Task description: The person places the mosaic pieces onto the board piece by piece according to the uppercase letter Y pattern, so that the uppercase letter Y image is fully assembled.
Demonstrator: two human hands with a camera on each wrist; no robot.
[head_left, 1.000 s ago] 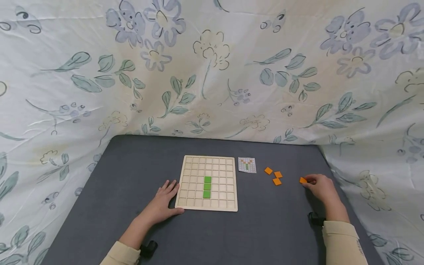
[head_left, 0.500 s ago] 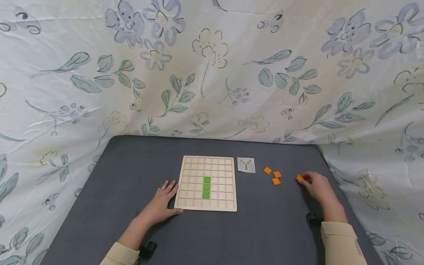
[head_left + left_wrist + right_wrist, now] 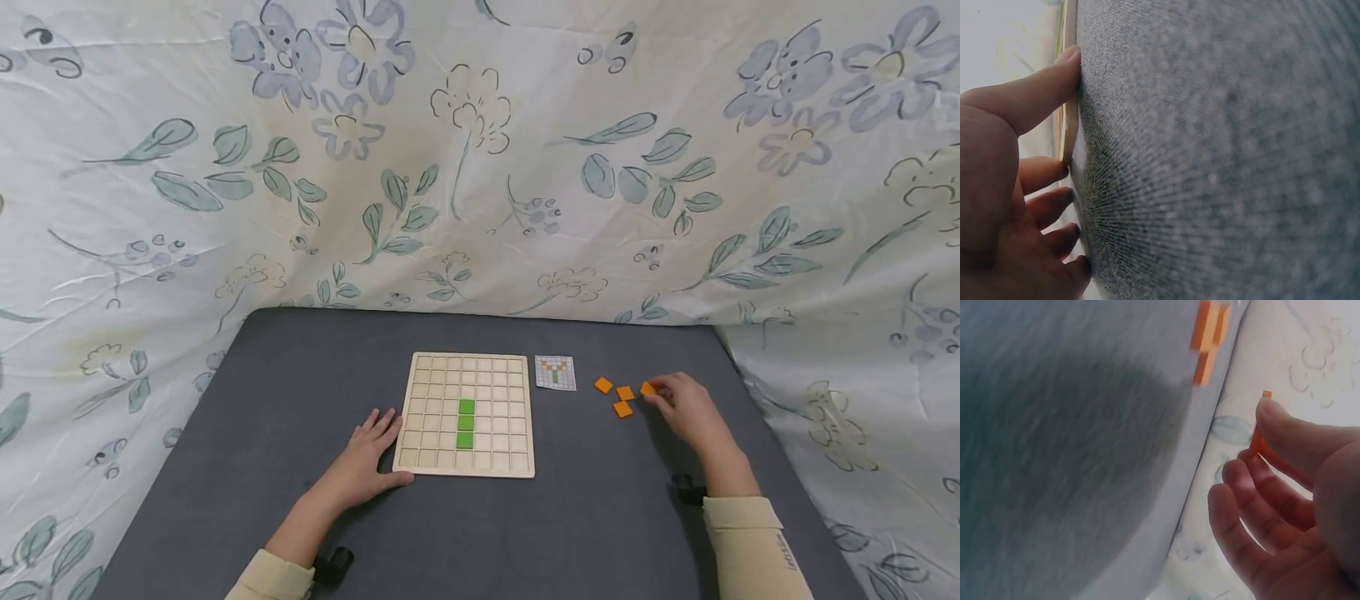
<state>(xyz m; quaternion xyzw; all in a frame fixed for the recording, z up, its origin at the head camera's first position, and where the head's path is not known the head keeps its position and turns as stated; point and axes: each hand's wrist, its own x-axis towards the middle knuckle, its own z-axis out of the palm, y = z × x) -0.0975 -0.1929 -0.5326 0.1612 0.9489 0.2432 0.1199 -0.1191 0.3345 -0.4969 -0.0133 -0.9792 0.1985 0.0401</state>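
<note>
A pale wooden grid board (image 3: 510, 417) lies on the dark table, with a column of three green square tiles (image 3: 466, 422) in its cells. My left hand (image 3: 367, 458) rests at the board's near left corner with fingers spread. In the left wrist view its thumb (image 3: 1047, 87) touches the board's edge. My right hand (image 3: 682, 404) pinches an orange square tile (image 3: 648, 388) between thumb and fingers. The right wrist view shows that tile on edge, raised off the table. Three loose orange tiles (image 3: 623, 409) lie just left of the right hand.
A small printed pattern card (image 3: 555, 373), with a coloured figure on a grid, lies between the board and the loose tiles. The dark table (image 3: 570, 525) is backed by a flower-patterned cloth (image 3: 517, 267) that hangs behind it and at both sides.
My right hand has moved left with the orange tile, closer to the three loose tiles. The left hand stays at the board's corner. The head view has shifted slightly.
</note>
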